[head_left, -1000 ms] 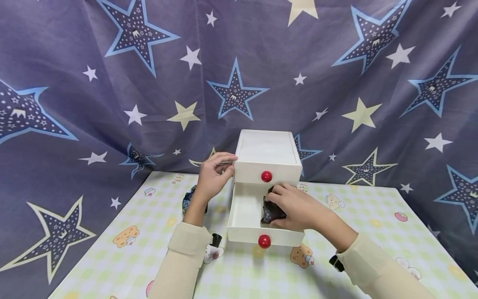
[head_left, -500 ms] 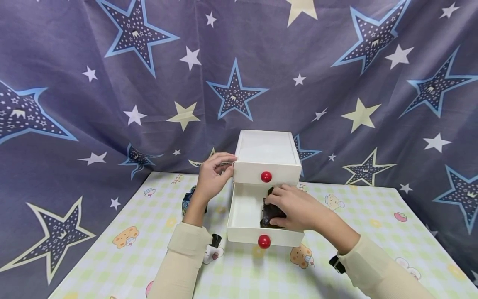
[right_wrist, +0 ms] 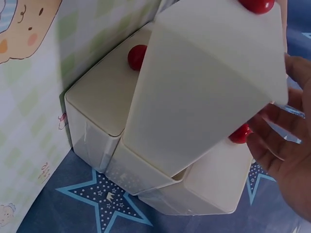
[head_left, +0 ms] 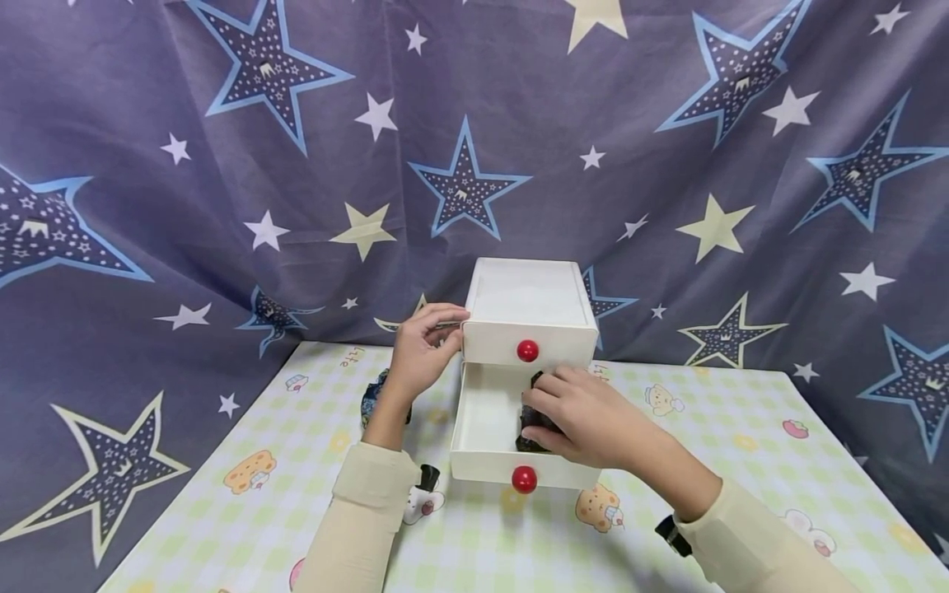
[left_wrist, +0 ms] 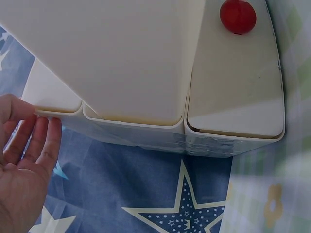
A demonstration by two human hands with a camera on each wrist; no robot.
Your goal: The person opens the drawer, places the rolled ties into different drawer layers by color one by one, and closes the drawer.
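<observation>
A white two-drawer cabinet point(head_left: 528, 298) with red knobs stands at the table's middle. Its lower drawer point(head_left: 485, 424) is pulled out toward me, with a red knob point(head_left: 524, 478) on its front. My right hand point(head_left: 586, 416) reaches into that drawer and grips a dark patterned cloth point(head_left: 532, 422), which lies low against the drawer's right side, mostly covered by the fingers. My left hand point(head_left: 424, 346) rests against the cabinet's upper left corner. In the left wrist view its fingers point(left_wrist: 41, 141) lie straight along the cabinet's edge point(left_wrist: 121, 119).
A dark blue cloth bundle point(head_left: 373, 394) lies on the table behind my left wrist. The table point(head_left: 741, 445) wears a pastel check cover with cartoon prints. A star-patterned curtain point(head_left: 222, 206) hangs close behind and to the left of the cabinet.
My right hand has sunk a little lower into the open drawer with the dark cloth, so less of the cloth shows. The left hand has stayed on the cabinet.
</observation>
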